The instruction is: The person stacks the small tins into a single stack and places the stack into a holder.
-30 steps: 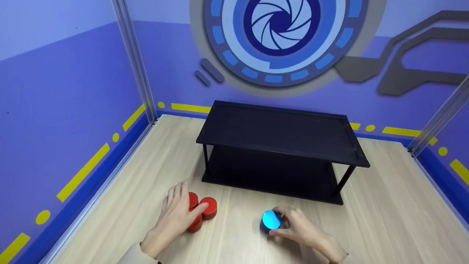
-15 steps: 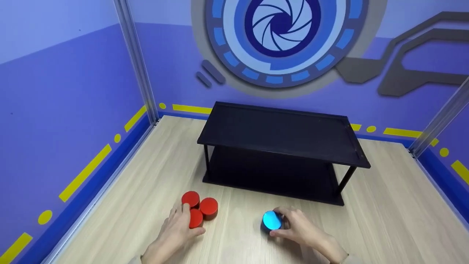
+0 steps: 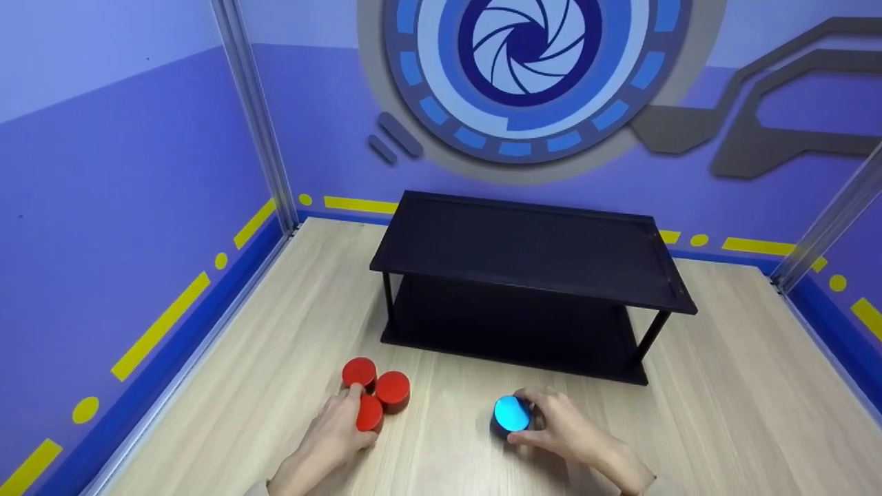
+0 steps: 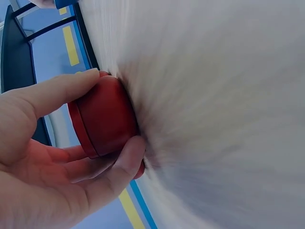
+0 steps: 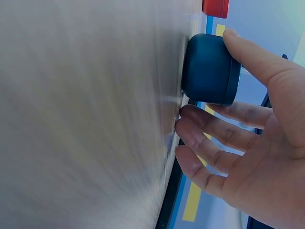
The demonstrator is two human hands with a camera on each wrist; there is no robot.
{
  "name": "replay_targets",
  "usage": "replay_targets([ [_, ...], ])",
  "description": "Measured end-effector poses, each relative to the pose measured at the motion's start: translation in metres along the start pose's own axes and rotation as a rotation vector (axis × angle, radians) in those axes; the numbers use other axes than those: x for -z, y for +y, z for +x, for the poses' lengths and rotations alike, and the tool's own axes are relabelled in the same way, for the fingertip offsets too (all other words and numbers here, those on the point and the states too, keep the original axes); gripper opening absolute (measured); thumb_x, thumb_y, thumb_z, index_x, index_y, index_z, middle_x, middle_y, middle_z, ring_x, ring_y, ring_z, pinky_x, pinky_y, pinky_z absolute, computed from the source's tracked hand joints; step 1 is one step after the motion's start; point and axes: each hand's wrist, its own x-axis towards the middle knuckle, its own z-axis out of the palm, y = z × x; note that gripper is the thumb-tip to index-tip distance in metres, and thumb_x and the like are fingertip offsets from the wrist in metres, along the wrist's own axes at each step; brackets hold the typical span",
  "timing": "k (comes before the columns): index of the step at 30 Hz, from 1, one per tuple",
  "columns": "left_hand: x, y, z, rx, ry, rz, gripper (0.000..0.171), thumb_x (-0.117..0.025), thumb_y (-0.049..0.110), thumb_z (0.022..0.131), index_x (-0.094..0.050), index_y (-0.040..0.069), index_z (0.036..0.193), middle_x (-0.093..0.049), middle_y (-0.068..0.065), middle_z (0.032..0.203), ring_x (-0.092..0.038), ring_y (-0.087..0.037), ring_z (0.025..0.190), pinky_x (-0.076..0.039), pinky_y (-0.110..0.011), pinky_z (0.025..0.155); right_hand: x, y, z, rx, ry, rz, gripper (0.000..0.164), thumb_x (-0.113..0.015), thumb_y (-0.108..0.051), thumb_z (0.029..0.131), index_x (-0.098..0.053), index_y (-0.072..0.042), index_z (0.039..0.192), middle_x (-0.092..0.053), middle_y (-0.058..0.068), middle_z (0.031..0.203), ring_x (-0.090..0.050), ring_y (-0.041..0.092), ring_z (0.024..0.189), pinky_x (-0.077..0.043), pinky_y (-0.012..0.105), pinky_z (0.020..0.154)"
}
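Note:
Three small round red tins with lids stand in a tight cluster at the left front of the table. My left hand (image 3: 329, 434) grips the nearest red tin (image 3: 370, 413) from its left side; in the left wrist view, thumb and fingers lie on opposite sides of this tin (image 4: 106, 117). Just beyond it are the other two, a far-left red tin (image 3: 359, 372) and a right-hand red tin (image 3: 393, 391). Farther right, my right hand (image 3: 568, 430) holds a blue tin (image 3: 511, 413) between thumb and index finger. Its other fingers are spread beside the blue tin (image 5: 209, 69) in the right wrist view.
A black two-tier shelf (image 3: 530, 241) stands behind the tins, its lower board (image 3: 510, 337) close to the table. Wood-grain tabletop (image 3: 441, 455) spans the space between the hands. Blue-purple panels (image 3: 138, 172) with metal corner posts (image 3: 258, 117) enclose the sides and back.
My left hand has drawn back from over the red cluster and its thumb has come in against the nearest red tin. The right hand and blue tin stay in place.

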Motion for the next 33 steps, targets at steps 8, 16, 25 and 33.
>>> replay_targets([
  [8, 0.002, 0.006, -0.002, -0.033, 0.008, 0.004, 0.068, -0.081, 0.007, 0.068, -0.048, -0.002, 0.127, -0.059, -0.016, 0.115, -0.06, -0.028, 0.097, -0.052, -0.045, 0.079, 0.0, 0.001, 0.0, -0.009, -0.008, 0.018, 0.056, -0.078, -0.046, 0.075, -0.063, -0.009, 0.115, -0.067, 0.0, 0.103, -0.057, 0.01, 0.089, -0.051, 0.023, 0.073],
  [16, 0.004, 0.012, -0.006, -0.102, 0.052, -0.001, 0.062, -0.081, 0.008, 0.067, -0.051, 0.001, 0.121, -0.06, -0.011, 0.105, -0.061, -0.027, 0.092, -0.052, -0.046, 0.078, -0.001, 0.002, 0.0, -0.002, 0.001, 0.005, 0.055, -0.078, -0.046, 0.075, -0.064, -0.01, 0.114, -0.068, -0.001, 0.102, -0.057, 0.01, 0.088, -0.05, 0.023, 0.073],
  [25, 0.007, 0.021, -0.007, -0.133, 0.045, -0.03, 0.065, -0.08, 0.007, 0.068, -0.05, 0.0, 0.125, -0.059, -0.014, 0.11, -0.062, -0.029, 0.096, -0.054, -0.047, 0.077, 0.0, 0.001, 0.0, -0.013, -0.017, 0.023, 0.056, -0.077, -0.046, 0.075, -0.063, -0.009, 0.115, -0.067, -0.001, 0.101, -0.055, 0.009, 0.087, -0.048, 0.022, 0.072],
  [33, 0.008, 0.032, -0.005, -0.155, 0.054, -0.029, 0.069, -0.081, 0.008, 0.069, -0.049, -0.002, 0.129, -0.058, -0.019, 0.118, -0.062, -0.032, 0.101, -0.054, -0.049, 0.081, 0.001, 0.001, 0.001, 0.008, -0.017, 0.033, 0.055, -0.078, -0.043, 0.076, -0.063, -0.007, 0.115, -0.069, 0.001, 0.102, -0.057, 0.009, 0.088, -0.05, 0.023, 0.073],
])
